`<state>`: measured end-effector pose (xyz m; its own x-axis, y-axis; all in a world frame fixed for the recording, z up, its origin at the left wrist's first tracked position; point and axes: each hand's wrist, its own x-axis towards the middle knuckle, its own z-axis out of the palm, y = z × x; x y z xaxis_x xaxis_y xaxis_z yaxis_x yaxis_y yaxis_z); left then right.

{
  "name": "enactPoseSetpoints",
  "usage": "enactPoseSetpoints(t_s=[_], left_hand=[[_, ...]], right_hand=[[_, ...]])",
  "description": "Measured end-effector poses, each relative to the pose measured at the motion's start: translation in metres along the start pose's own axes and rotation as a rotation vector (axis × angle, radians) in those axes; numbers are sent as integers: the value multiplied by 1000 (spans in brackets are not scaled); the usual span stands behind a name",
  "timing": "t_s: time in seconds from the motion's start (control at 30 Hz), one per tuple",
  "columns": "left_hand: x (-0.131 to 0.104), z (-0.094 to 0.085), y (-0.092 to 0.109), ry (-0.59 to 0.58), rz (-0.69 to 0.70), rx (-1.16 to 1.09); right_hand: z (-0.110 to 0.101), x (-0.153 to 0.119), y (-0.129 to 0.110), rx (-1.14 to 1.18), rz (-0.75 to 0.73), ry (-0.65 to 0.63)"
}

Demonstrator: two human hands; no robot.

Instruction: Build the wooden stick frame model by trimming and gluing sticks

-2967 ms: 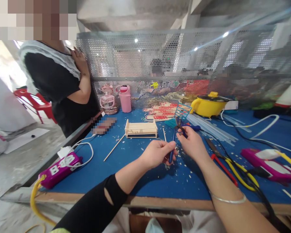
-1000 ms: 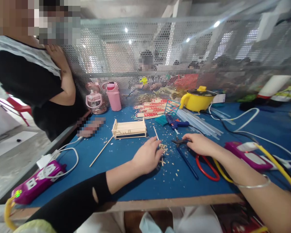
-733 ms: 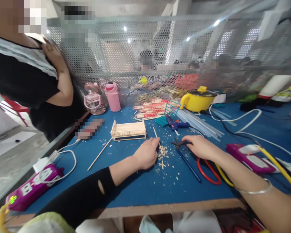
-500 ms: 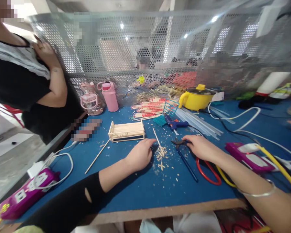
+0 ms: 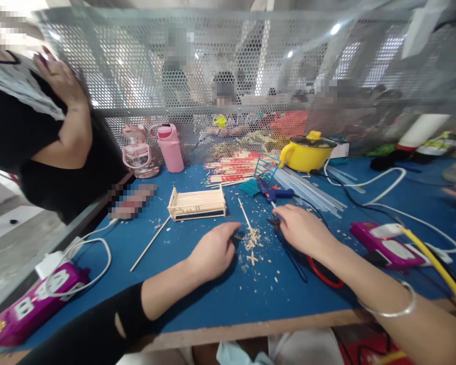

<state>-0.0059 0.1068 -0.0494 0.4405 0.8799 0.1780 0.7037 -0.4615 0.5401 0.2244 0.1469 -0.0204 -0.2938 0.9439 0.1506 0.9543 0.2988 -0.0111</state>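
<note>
lying partly under right hand (image 5: pixel 302 230), blue-handled pliers (image 5: pixel 294 260), grip's hold unclear, left hand (image 5: pixel 214 251) loosely open, empty, beside wood scraps (image 5: pixel 253 237)

the left arm (image 5: pixel 171 290) reaches forward, left grip (image 5: pixel 212 252) palm down, fingers (image 5: pixel 227 231) stretched ahead and thumb (image 5: pixel 230 251) apart. the right arm (image 5: pixel 365 276) angles inward, right grip (image 5: pixel 301 227) palm down, fingers bent, its underside hidden.

Single head-worn cam, looks fwd + down across blue tabletop (image 5: pixel 213 301) from just behind its wooden front edge (image 5: pixel 220 331) (btm of frame). L hand (image 5: pixel 213 251) + R hand (image 5: pixel 302 228) close, approx mid-frame; perforated metal screen (image 5: pixel 148 66) farther back, up top. Wide FOV.
</note>
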Motion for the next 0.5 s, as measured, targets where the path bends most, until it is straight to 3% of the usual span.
enactPoseSetpoints(t_s=[0.1,0.23,0.37,0.5], left_hand=[[-4,-3,-5,-26,-104,127],[-15,8,2,-190,-65,250],[-10,23,14,-202,-41,283],[24,35,16,-130,-4,241]], right_hand=[[2,12,-30,109,24,-94],[12,33,-51,163,74,-150],[10,40,-42,294,89,-202],[3,34,-23,467,98,-140]])
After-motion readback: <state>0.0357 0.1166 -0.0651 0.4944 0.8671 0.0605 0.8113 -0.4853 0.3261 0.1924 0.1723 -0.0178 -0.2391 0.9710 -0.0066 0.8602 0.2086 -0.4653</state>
